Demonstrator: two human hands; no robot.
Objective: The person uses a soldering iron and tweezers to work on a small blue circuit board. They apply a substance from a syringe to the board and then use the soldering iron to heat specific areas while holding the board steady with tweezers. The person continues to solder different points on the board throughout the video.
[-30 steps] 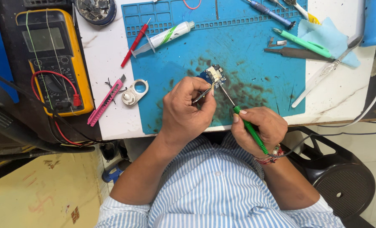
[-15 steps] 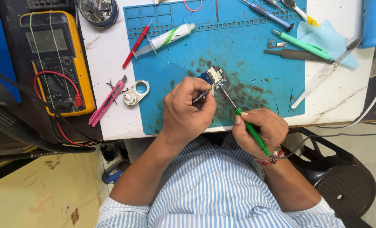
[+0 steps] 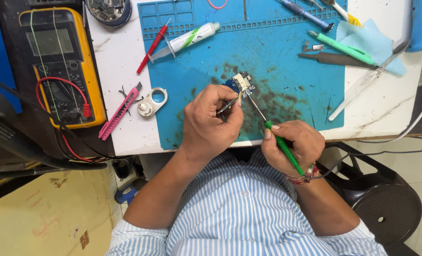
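A small blue circuit board (image 3: pixel 241 83) lies on the blue work mat (image 3: pixel 287 61). My left hand (image 3: pixel 210 124) grips metal tweezers (image 3: pixel 227 105) whose tips reach the board's near edge. My right hand (image 3: pixel 296 144) holds a green-handled soldering iron (image 3: pixel 281 144); its thin metal tip touches the board from the lower right. Both hands rest at the near edge of the mat, just above my striped shirt.
A yellow multimeter (image 3: pixel 59 61) with red leads sits at the left. A pink utility knife (image 3: pixel 119 112), a white tape holder (image 3: pixel 151 102), a red pen (image 3: pixel 152 46) and a paste syringe (image 3: pixel 187 39) lie left of the board. Tools and a blue cloth (image 3: pixel 367 42) fill the right.
Both hands keep the same grip; the hands, the board and the tools show no visible movement.
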